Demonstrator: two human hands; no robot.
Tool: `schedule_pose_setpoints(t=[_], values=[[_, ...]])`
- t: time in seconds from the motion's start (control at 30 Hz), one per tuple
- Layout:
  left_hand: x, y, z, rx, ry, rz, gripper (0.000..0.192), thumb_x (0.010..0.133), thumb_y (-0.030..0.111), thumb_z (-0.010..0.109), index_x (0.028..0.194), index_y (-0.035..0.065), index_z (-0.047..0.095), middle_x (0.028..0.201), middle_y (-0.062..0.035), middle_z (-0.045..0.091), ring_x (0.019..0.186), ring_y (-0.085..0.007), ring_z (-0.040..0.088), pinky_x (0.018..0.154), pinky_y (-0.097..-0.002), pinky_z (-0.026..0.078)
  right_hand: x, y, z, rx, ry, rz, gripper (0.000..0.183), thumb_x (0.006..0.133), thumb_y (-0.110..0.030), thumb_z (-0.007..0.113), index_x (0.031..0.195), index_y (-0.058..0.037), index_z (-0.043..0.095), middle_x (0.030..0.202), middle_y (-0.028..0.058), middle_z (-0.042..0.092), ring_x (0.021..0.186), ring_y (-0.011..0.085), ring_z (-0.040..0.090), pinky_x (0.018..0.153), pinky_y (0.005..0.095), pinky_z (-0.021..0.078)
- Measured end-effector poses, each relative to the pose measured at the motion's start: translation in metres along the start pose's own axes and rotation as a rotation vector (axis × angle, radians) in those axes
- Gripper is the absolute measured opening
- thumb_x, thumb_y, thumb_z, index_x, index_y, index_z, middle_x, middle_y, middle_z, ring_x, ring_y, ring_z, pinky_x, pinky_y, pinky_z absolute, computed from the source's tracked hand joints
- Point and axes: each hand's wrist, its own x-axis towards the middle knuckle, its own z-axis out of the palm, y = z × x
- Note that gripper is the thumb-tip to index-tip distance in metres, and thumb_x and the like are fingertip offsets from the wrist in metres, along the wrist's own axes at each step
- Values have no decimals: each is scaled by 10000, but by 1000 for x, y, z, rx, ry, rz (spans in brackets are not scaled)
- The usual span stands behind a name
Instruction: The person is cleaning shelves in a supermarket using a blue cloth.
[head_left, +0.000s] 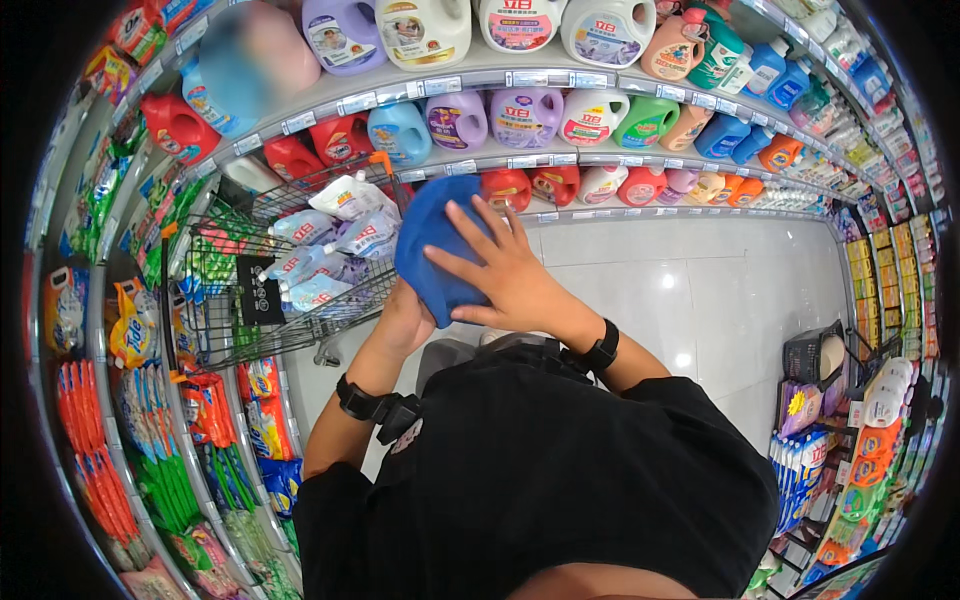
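Observation:
A blue cloth, folded or bunched, is held up in front of my chest. My left hand grips its lower left edge, with the fingers hidden behind the fabric. Across the cloth's front, my right hand lies with its fingers spread, touching the fabric. Just left of the cloth is a wire shopping cart with orange corner pieces. In it lie several soft refill pouches of laundry detergent, white and pale blue with spouts.
Ahead, curved-looking shelves carry several rows of detergent bottles, such as a purple jug. Bagged detergents fill the left shelves, including a Tide pouch. On the right are a black basket and more stocked racks. Grey floor tiles show between.

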Motion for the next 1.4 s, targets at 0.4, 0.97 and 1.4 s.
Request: schedule_pose_setpoints(t=[0.4, 0.97, 1.4], values=[[9, 14, 8, -278, 117, -154, 885, 738, 724, 176, 1333, 69, 190, 1347, -127, 280, 1225, -284, 302, 1016, -427, 226, -31, 42, 44, 2011, -9, 922, 518, 787, -236, 597, 1190, 25, 403, 1145, 174, 491, 1032, 246, 506, 882, 344, 408], [-28, 68, -47, -477, -195, 35, 882, 728, 737, 151, 1367, 130, 112, 1434, -39, -15, 1318, -197, -45, 1003, -499, -57, 15, 36, 75, 1809, 255, 847, 412, 822, 2, 468, 1220, -49, 377, 1093, 75, 518, 994, 179, 514, 837, 324, 430], [-88, 151, -149, -2, 39, 182, 789, 796, 654, 236, 1369, 126, 114, 1432, -74, -5, 1315, -231, 16, 1019, -412, 50, 177, -43, 147, 1597, -156, 596, 527, 770, 33, 537, 1252, -28, 333, 1129, 77, 488, 998, 161, 509, 856, 299, 425]])
